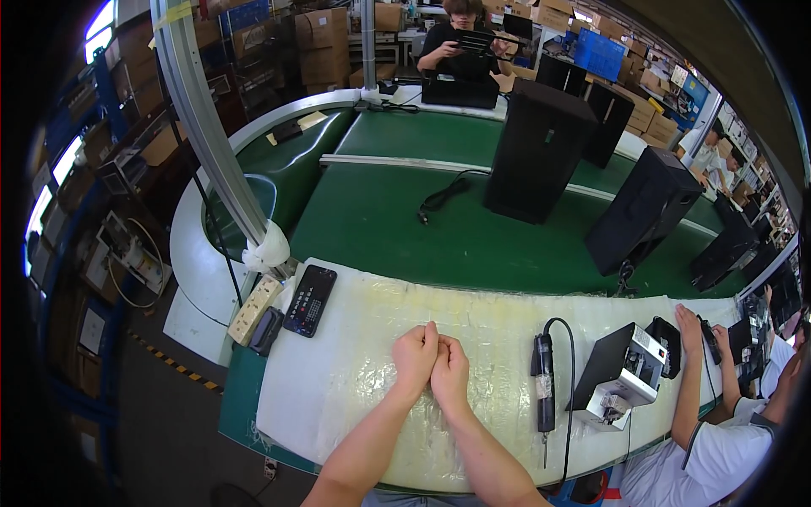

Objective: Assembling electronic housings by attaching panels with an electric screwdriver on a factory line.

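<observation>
The person's left hand (411, 357) and right hand (450, 372) are meeting over the middle of the pale, plastic-covered desk (338, 380), touching side by side. Each grip is clenching, the fingers curling inward; from where I'm standing, I cannot tell whether anything small is hiding between them.

Off to the right, well apart from the hands, a dark electric screwdriver (545, 389) is lying on the desk, its thin bit pointing toward the person's side. A black cable (573, 372) is arching from its far end and running down beside it. Just past that, a black-and-silver box-shaped machine (621, 372) is sitting.

Toward the far left corner a black phone (311, 300) is lying with its screen showing, near a cream power strip (255, 311).

Across the desk, tall black cabinets (541, 152) are standing on the green conveyor (380, 228), with a bundled cord (441, 200) lying nearby. A co-worker in black (460, 42) is holding a dark part at the far side, and another in white (718, 448) is working at the right.
</observation>
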Motion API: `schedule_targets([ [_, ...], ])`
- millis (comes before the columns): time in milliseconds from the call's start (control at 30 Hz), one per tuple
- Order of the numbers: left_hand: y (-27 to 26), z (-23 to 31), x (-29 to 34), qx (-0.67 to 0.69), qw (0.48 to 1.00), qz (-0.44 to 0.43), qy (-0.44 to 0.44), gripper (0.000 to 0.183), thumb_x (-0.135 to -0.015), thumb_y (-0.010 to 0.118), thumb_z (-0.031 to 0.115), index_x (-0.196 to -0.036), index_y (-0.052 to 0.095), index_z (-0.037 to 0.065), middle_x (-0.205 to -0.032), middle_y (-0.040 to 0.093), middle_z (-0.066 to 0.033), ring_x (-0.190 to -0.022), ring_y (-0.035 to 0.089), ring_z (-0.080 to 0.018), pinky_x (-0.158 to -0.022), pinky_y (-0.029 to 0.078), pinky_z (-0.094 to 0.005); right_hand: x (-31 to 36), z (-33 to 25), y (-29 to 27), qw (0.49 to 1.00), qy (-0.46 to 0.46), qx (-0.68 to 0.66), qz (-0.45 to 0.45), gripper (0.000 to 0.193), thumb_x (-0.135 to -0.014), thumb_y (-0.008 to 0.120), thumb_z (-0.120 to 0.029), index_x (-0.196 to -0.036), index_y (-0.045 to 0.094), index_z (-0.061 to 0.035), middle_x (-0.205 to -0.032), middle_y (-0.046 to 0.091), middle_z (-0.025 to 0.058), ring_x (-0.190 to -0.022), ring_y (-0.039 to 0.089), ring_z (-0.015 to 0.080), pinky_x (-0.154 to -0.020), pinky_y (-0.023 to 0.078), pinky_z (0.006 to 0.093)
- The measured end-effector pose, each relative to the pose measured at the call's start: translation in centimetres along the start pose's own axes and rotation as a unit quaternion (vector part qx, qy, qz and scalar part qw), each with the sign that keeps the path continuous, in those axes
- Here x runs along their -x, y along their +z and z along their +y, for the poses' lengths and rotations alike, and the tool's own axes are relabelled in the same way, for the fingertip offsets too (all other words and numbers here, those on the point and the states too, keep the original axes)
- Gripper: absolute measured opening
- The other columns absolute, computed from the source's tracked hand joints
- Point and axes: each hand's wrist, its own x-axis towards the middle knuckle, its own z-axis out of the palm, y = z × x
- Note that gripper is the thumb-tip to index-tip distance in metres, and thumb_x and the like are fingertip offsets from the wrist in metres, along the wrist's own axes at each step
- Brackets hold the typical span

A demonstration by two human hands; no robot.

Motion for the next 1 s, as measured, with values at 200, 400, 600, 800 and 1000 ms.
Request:
schedule_targets([
  [200,0.07,-0.22,-0.04,-0.011,1.000,0.006,0.008,0.039,-0.093,0.055,0.029,-0.066,0.063,0.001,-0.059,0.058,-0.0187,-0.051,0.056,-0.0353,-0.050,0.041,-0.0431,0.11,-0.38,-0.03,1.000,0.003,0.001,-0.002,0.024,-0.098,0.045,-0.014,-0.106,0.061,0.0014,-0.095,0.068,0.0188,-0.088,0.066,0.0261,-0.079,0.050,0.0345],
  [400,-0.20,0.41,0.06,-0.002,1.000,-0.001,0.007,0.038,-0.094,0.056,0.026,-0.070,0.061,-0.004,-0.058,0.056,-0.0197,-0.048,0.050,-0.0244,-0.050,0.040,-0.0382,0.11,-0.29,-0.06,1.000,0.002,-0.004,-0.002,0.024,-0.098,0.045,-0.014,-0.106,0.061,0.0016,-0.095,0.068,0.0189,-0.087,0.066,0.0256,-0.078,0.050,0.0341],
  [600,-0.07,-0.02,-0.07,-0.006,1.000,-0.002,0.004,0.039,-0.094,0.056,0.026,-0.070,0.061,-0.004,-0.058,0.055,-0.0203,-0.048,0.050,-0.0250,-0.050,0.040,-0.0384,0.05,-0.23,-0.03,1.000,0.001,-0.004,-0.004,0.024,-0.098,0.045,-0.014,-0.106,0.061,0.0015,-0.095,0.068,0.0187,-0.088,0.066,0.0256,-0.078,0.050,0.0342],
  [800,0.02,0.07,-0.05,-0.012,1.000,0.009,0.013,0.039,-0.093,0.056,0.028,-0.065,0.062,0.001,-0.058,0.057,-0.0189,-0.050,0.056,-0.0348,-0.049,0.041,-0.0427,0.05,-0.14,0.00,1.000,-0.005,-0.004,-0.001,0.024,-0.098,0.045,-0.014,-0.106,0.061,0.0015,-0.095,0.068,0.0183,-0.088,0.066,0.0257,-0.078,0.050,0.0344],
  [1000,0.03,0.04,-0.04,-0.015,1.000,0.008,0.010,0.039,-0.093,0.055,0.028,-0.065,0.062,0.001,-0.058,0.057,-0.0188,-0.051,0.056,-0.0348,-0.049,0.041,-0.0428,0.06,-0.09,0.02,1.000,-0.003,-0.003,0.000,0.024,-0.098,0.045,-0.015,-0.106,0.061,0.0012,-0.095,0.069,0.0181,-0.087,0.066,0.0259,-0.078,0.050,0.0347],
])
